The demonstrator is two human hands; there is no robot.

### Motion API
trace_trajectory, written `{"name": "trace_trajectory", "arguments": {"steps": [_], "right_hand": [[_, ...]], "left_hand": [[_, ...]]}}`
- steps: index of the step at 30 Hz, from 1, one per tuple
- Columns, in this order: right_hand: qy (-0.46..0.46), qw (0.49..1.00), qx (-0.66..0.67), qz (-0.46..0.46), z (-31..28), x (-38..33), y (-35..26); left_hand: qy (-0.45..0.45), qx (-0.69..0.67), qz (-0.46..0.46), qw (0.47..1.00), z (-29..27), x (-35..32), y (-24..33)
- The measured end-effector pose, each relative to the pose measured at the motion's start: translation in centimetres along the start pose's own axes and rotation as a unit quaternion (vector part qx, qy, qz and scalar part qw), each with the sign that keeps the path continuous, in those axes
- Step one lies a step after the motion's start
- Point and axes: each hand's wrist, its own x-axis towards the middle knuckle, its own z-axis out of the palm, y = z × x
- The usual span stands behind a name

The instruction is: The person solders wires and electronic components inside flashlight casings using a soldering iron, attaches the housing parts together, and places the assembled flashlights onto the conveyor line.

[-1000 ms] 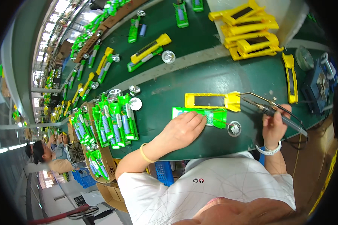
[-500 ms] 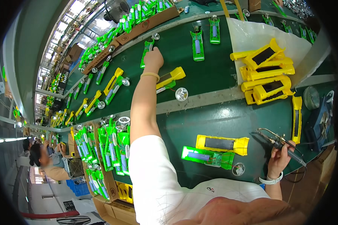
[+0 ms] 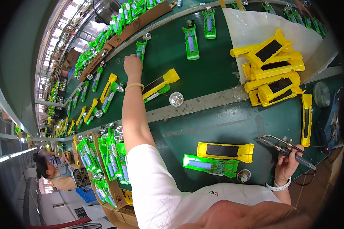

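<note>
My left hand [image 3: 133,65] reaches far forward, its fingers curled at the near end of a green flashlight half [image 3: 141,49]; the hand hides that end. A silver reflector [image 3: 146,36] lies at its far end. My right hand [image 3: 286,166] is closed round the grip of a soldering iron [image 3: 284,150], whose thin metal tip points left over the bench. In front of me lie a yellow casing half [image 3: 225,151] with a dark panel and an open green half [image 3: 210,165] with a blue battery, wires and a board. A round reflector [image 3: 244,175] sits beside them.
Yellow casings [image 3: 275,72] are piled on a white sheet at the right. Boxes [image 3: 141,21] of green halves stand far left, more [image 3: 112,154] near my left arm. A metal rail [image 3: 202,104] divides bench from green belt. Another person [image 3: 53,170] sits at left.
My left hand has shifted left and a little nearer, along the green half, to its near end. The right hand still holds the soldering iron. The whole view has swung slightly.
</note>
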Motion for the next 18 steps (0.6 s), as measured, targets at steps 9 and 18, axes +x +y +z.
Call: {"name": "trace_trajectory", "arguments": {"steps": [9, 18], "right_hand": [[-0.003, 1.000, 0.006, 0.003, 0.0, -0.1, -0.1], [-0.018, 1.000, 0.014, -0.018, -0.2, -0.3, 0.2]], "left_hand": [[-0.071, 0.146, 0.048, 0.986, 2.6, -0.9, -0.5], [-0.264, 0.010, -0.062, 0.963, -0.2, -0.8, 0.3]]}}
